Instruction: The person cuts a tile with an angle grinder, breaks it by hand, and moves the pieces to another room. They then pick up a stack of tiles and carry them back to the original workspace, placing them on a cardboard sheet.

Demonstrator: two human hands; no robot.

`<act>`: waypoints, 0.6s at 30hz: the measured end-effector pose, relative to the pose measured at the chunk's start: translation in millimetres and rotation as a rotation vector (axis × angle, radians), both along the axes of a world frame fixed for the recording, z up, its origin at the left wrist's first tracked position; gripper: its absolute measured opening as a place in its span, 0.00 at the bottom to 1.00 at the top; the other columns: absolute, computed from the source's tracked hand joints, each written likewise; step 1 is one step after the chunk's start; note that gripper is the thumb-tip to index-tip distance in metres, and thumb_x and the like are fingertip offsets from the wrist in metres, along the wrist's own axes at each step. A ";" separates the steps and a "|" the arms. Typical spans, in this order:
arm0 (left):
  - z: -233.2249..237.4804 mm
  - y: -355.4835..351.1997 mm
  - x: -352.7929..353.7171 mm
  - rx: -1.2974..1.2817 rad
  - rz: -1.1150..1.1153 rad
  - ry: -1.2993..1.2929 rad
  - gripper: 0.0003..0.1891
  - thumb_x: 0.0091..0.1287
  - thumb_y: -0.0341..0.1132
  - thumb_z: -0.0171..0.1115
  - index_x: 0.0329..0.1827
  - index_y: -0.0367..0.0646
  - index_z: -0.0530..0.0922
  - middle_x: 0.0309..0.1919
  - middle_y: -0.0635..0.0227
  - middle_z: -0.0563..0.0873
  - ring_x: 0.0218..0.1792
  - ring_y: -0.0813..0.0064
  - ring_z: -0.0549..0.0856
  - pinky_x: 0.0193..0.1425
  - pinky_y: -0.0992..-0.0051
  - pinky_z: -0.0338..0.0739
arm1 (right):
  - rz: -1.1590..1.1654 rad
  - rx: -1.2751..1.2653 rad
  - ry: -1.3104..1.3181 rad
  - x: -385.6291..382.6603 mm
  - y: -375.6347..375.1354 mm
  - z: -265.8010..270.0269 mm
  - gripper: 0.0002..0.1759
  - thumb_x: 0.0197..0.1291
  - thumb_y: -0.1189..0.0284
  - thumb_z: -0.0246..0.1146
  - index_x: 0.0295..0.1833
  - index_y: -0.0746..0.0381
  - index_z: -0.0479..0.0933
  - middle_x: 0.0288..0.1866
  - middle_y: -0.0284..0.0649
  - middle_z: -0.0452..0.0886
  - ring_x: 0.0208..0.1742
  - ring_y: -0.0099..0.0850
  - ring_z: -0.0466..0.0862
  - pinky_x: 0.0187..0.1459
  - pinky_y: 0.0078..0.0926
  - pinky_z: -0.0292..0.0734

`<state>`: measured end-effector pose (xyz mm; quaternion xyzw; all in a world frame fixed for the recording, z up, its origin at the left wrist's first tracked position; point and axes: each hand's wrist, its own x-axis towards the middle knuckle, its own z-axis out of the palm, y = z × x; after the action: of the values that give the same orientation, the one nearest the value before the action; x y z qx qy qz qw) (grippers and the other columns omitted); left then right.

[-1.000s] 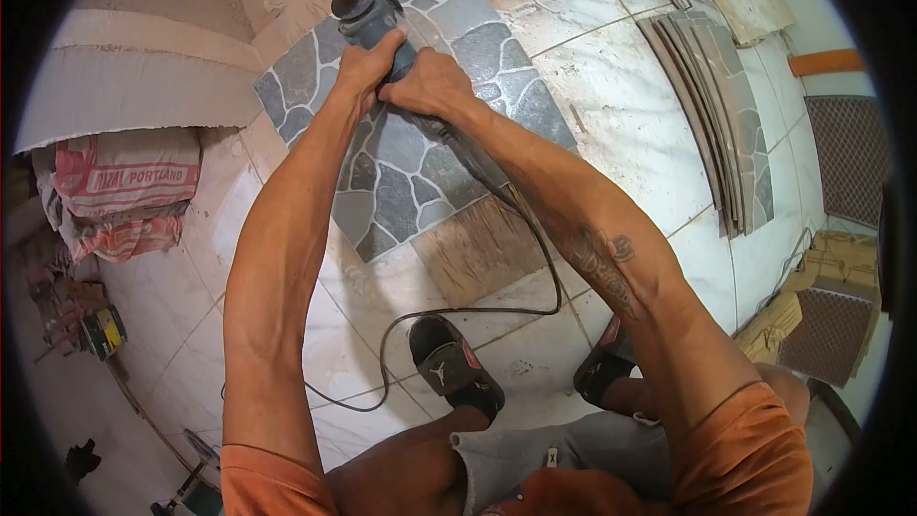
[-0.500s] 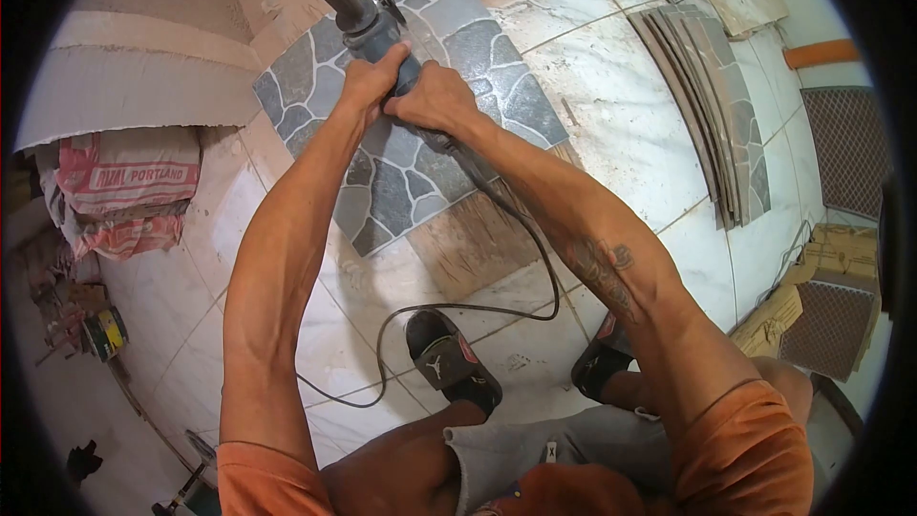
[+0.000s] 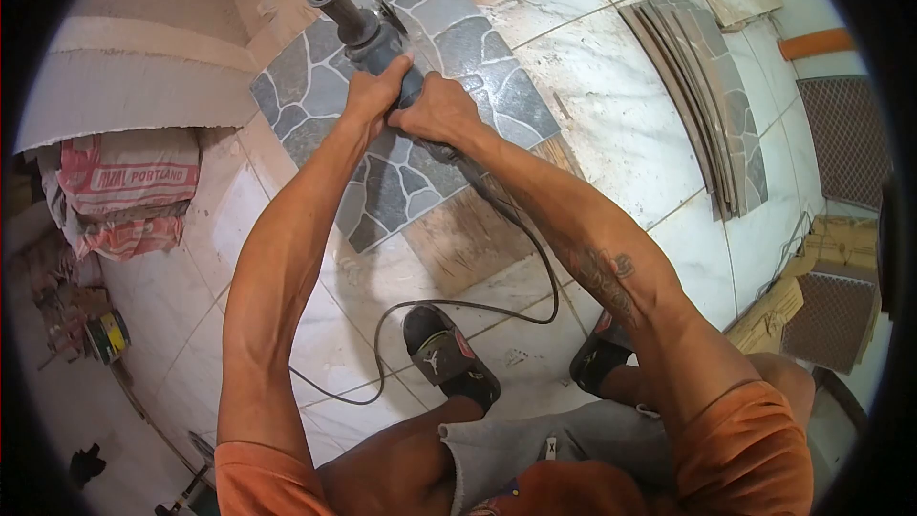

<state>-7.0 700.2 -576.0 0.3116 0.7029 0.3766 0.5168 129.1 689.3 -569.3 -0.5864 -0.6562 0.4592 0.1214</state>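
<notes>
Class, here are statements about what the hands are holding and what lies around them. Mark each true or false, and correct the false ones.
1. The left hand and right hand both hold the dark grey, cylindrical-bodied power tool. True.
2. The flat grey stone-patterned tile lies patterned side down. False: its pattern faces up.
3. The thin black cord trails over the white marbled floor tiles. True.
4. The red-and-white sack printed PORTLAND is at the picture's right. False: it is at the left.
5. Both hands are gloved. False: both are bare.
6. The stack of thin, grey-patterned sheets is at the picture's right. True.
</notes>
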 end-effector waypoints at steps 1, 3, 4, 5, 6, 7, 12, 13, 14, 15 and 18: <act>-1.1 -0.8 1.1 0.000 0.016 -0.008 0.26 0.64 0.46 0.71 0.43 0.24 0.81 0.37 0.58 0.86 0.33 0.72 0.85 0.36 0.71 0.79 | -0.003 -0.001 -0.003 1.0 -1.1 -0.4 0.43 0.37 0.50 0.74 0.50 0.78 0.77 0.47 0.64 0.84 0.50 0.54 0.86 0.51 0.41 0.82; -0.9 -2.1 4.1 0.001 0.049 -0.024 0.24 0.63 0.44 0.72 0.39 0.23 0.82 0.35 0.58 0.86 0.31 0.73 0.84 0.32 0.70 0.77 | -0.002 -0.008 -0.007 2.5 -2.1 -1.2 0.43 0.37 0.50 0.74 0.50 0.78 0.77 0.47 0.64 0.84 0.50 0.54 0.86 0.51 0.41 0.82; 0.6 -3.4 5.7 -0.010 0.049 -0.005 0.24 0.62 0.44 0.72 0.39 0.23 0.82 0.35 0.58 0.86 0.30 0.73 0.84 0.31 0.69 0.77 | -0.001 -0.012 -0.009 3.2 -2.9 -1.6 0.43 0.37 0.50 0.74 0.50 0.78 0.77 0.47 0.64 0.84 0.50 0.54 0.86 0.52 0.41 0.81; 2.0 -5.3 7.0 -0.020 0.049 0.014 0.24 0.62 0.44 0.72 0.38 0.23 0.82 0.34 0.58 0.85 0.30 0.73 0.84 0.31 0.69 0.77 | 0.000 -0.012 -0.008 4.0 -4.3 -2.1 0.43 0.37 0.50 0.74 0.50 0.78 0.77 0.47 0.64 0.84 0.50 0.54 0.86 0.52 0.41 0.81; 2.2 -6.7 7.6 -0.030 0.050 0.034 0.24 0.62 0.44 0.72 0.38 0.23 0.82 0.34 0.58 0.85 0.30 0.73 0.84 0.31 0.69 0.77 | 0.001 -0.012 -0.006 4.7 -6.2 -2.0 0.43 0.37 0.50 0.74 0.50 0.78 0.77 0.47 0.64 0.84 0.50 0.54 0.86 0.52 0.41 0.81; 2.4 -7.6 9.2 -0.031 0.058 0.046 0.25 0.62 0.45 0.72 0.38 0.23 0.82 0.34 0.58 0.85 0.30 0.73 0.83 0.31 0.69 0.77 | 0.002 -0.011 -0.005 5.9 -7.7 -1.8 0.43 0.37 0.50 0.74 0.50 0.78 0.77 0.47 0.64 0.84 0.50 0.54 0.86 0.52 0.41 0.81; 4.3 -18.6 18.0 -0.020 0.063 0.012 0.26 0.62 0.46 0.72 0.38 0.23 0.81 0.33 0.58 0.85 0.30 0.73 0.83 0.31 0.69 0.77 | 0.008 -0.038 0.002 14.3 -16.0 2.6 0.43 0.38 0.51 0.74 0.50 0.79 0.76 0.47 0.65 0.83 0.50 0.55 0.86 0.51 0.42 0.81; 1.1 -19.6 18.1 -0.011 0.056 0.018 0.26 0.62 0.46 0.72 0.37 0.23 0.81 0.33 0.59 0.85 0.29 0.73 0.83 0.30 0.69 0.77 | 0.009 -0.043 0.005 16.1 -17.7 2.8 0.43 0.38 0.51 0.74 0.50 0.79 0.76 0.47 0.65 0.83 0.50 0.55 0.86 0.51 0.42 0.81; -2.0 -21.3 18.5 -0.002 0.049 0.025 0.25 0.62 0.46 0.72 0.36 0.23 0.82 0.33 0.59 0.85 0.29 0.73 0.83 0.30 0.69 0.76 | 0.009 -0.041 0.004 17.5 -19.5 3.1 0.43 0.38 0.52 0.74 0.50 0.79 0.76 0.47 0.66 0.83 0.50 0.55 0.86 0.51 0.42 0.81; -3.1 -22.9 19.2 0.007 0.042 0.031 0.25 0.62 0.46 0.72 0.36 0.23 0.82 0.32 0.59 0.85 0.29 0.73 0.82 0.30 0.69 0.76 | 0.010 -0.039 0.003 18.3 -21.5 2.4 0.43 0.38 0.52 0.74 0.50 0.80 0.76 0.47 0.66 0.83 0.50 0.55 0.86 0.51 0.42 0.81; -1.3 -28.6 23.7 -0.019 0.036 0.052 0.25 0.62 0.46 0.72 0.35 0.23 0.82 0.31 0.60 0.85 0.28 0.74 0.82 0.29 0.70 0.75 | 0.030 -0.055 -0.008 23.2 -27.2 2.7 0.41 0.40 0.54 0.72 0.52 0.78 0.75 0.49 0.65 0.83 0.52 0.56 0.85 0.53 0.43 0.81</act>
<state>16.7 671.5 -577.3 0.3036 0.7251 0.3709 0.4945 152.3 662.0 -566.7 -0.5812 -0.6527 0.4765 0.0959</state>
